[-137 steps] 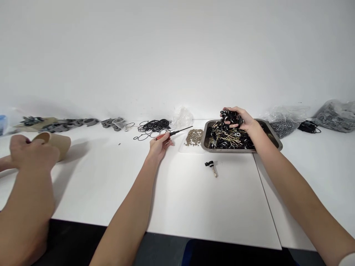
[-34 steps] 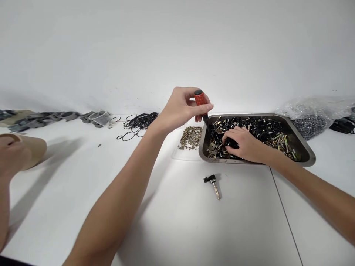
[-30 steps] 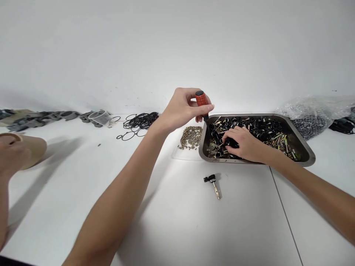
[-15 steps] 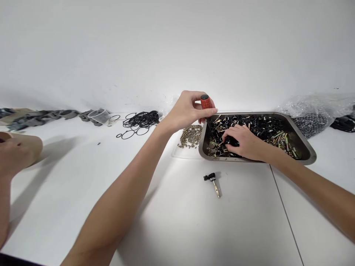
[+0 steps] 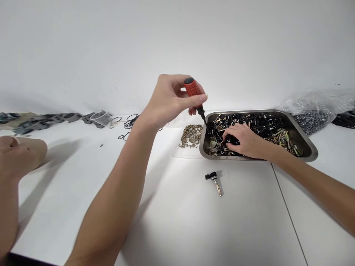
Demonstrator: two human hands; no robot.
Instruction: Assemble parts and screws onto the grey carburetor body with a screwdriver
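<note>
My left hand (image 5: 176,98) grips a screwdriver (image 5: 192,88) by its red and black handle. The screwdriver leans, its dark shaft pointing down to the right at the left end of a metal tray (image 5: 313,152). Inside that tray lie many black fittings, rings and brass-coloured pins. My right hand (image 5: 241,139) reaches into the tray, its fingers curled round a black part (image 5: 231,140) mostly covered by the hand. On the table in front of the tray lies a black fitting with a metal pin (image 5: 215,181).
Left of the tray, small brass screws (image 5: 190,136) lie on a clear plastic sheet. Black rubber rings (image 5: 130,122) are partly behind my left arm. A clear bag of dark parts (image 5: 310,118) sits at the right. Another person's hand (image 5: 16,155) holds a tan cylinder at far left.
My left hand has moved left and up with the screwdriver, whose shaft now shows above the tray's left end. My right hand has stayed in the tray.
</note>
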